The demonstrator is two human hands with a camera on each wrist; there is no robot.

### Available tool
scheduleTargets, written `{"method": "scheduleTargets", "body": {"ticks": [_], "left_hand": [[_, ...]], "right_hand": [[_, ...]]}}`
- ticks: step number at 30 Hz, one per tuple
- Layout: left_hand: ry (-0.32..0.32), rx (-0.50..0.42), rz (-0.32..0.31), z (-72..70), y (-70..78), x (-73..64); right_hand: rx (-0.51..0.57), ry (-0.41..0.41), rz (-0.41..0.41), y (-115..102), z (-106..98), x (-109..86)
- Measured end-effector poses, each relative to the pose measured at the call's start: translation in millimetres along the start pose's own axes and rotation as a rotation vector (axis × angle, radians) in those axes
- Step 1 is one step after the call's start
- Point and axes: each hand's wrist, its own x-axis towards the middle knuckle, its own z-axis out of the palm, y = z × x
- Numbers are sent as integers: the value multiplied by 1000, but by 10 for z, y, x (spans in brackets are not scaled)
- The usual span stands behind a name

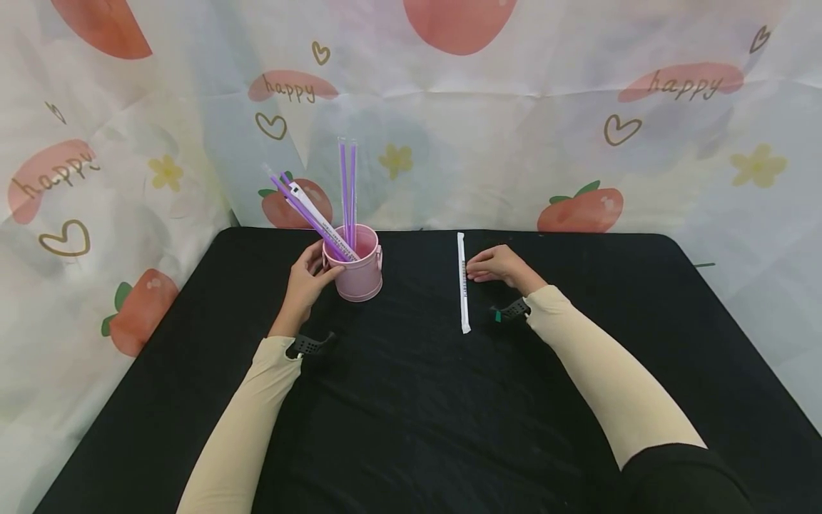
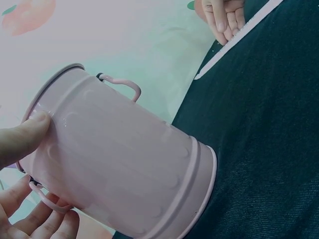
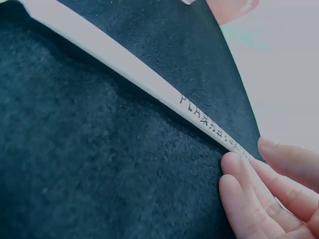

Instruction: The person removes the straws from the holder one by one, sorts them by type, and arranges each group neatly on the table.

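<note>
On the black cloth stands a small pink bucket with two side handles. My left hand grips its left side, the thumb on the wall below the rim and the fingers by one handle. Several purple straws in clear wrappers and a white paper-wrapped straw stick up out of the bucket. Farther right, a white paper-wrapped straw with dark print lies lengthwise on the cloth. My right hand is at its right side, fingertips right at the printed part and the thumb apart from it.
A black cloth covers the table. Its far edge runs just behind the bucket and the lying straw, against a printed curtain with fruits, hearts and flowers. Dark straps circle both wrists.
</note>
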Motion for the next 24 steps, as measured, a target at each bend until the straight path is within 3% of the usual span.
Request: {"method": "scheduleTargets", "body": {"ticks": [7,17,24], "left_hand": [[2,-15,-1,11,12,-9],[4,-17,-15,7,3,-11],[13,-28,-15,-12,-179,95]], "right_hand": [[17,-55,-45,57,-78,-103],[27,-65,-293,74,-155,-226],[-8,-53,-417,-71,-150,-336]]}}
